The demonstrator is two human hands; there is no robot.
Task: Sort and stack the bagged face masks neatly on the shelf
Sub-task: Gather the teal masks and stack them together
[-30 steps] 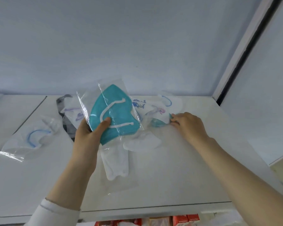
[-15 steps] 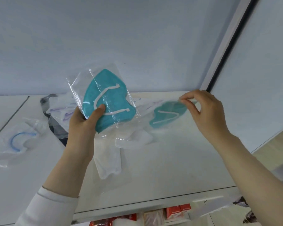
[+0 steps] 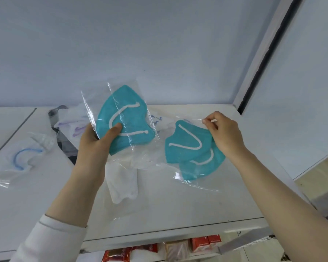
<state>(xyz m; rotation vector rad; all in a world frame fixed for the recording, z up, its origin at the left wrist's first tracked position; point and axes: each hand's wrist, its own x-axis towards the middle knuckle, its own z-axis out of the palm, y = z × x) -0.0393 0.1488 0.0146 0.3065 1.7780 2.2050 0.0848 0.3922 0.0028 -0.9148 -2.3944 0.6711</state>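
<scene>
Left hand (image 3: pixel 95 142) grips the first teal bagged mask (image 3: pixel 129 120) near its lower edge, thumb across the front by the ear loop, fingers behind the film. The bag is held upright in the air, above and behind the white bagged mask (image 3: pixel 121 182), which lies flat on the shelf (image 3: pixel 178 208).

Right hand (image 3: pixel 225 133) pinches the top corner of film on the second teal bag (image 3: pixel 189 148), thumb against fingertips. The bag hangs slack to the right of the white bagged mask. Can't tell if its lower edge touches the shelf. Looks like two teal masks overlapped; one bag or two, unclear.

Handling, my read: near weightless, film slick and crinkly, mask soft and foldable. A corner pinch lets it swing and slip. Better to grip flat across the mask body, as the left does. A stack will likely skate, so square the edges and press the air out.

Left of the white bagged mask: purple-print bags (image 3: pixel 72 125). Further left: blue-loop bagged mask (image 3: pixel 21 157).
</scene>
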